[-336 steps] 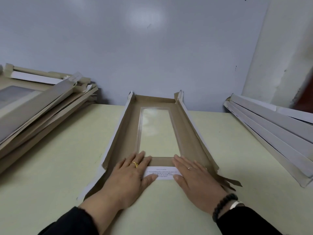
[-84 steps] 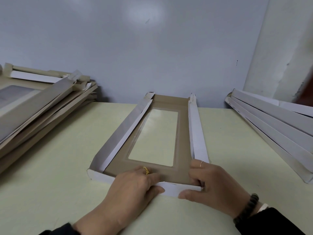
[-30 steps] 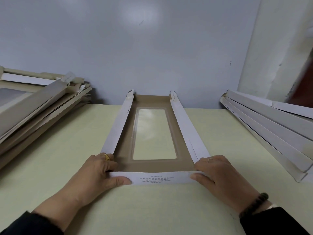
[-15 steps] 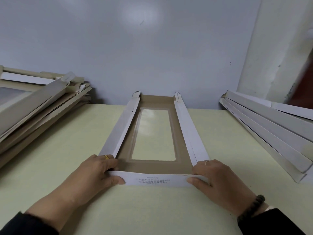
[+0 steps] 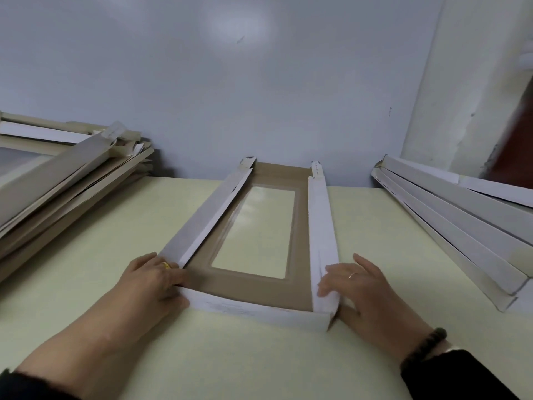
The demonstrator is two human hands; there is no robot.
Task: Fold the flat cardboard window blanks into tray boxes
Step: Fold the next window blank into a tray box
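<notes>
Cardboard tray box (image 5: 259,287) on pale table (image 5: 86,255), left hand (image 5: 153,281) gripping its corner, right hand (image 5: 366,293) open against it

Long brown cardboard window tray (image 5: 251,290) was matt inside, white paper-faced outside, its clear film window (image 5: 256,229) glossy. Pale yellow table (image 5: 230,365) looked smooth, slightly sheeny. Grey-blue wall (image 5: 230,96) was smooth, faintly reflective.

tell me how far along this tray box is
Done: both long side walls stand folded up, and the near end flap is raised. In hand: the left hand holds the near left corner while the right hand presses the right wall. Left: the near right corner looks loose; the far end is too distant to judge.
</notes>
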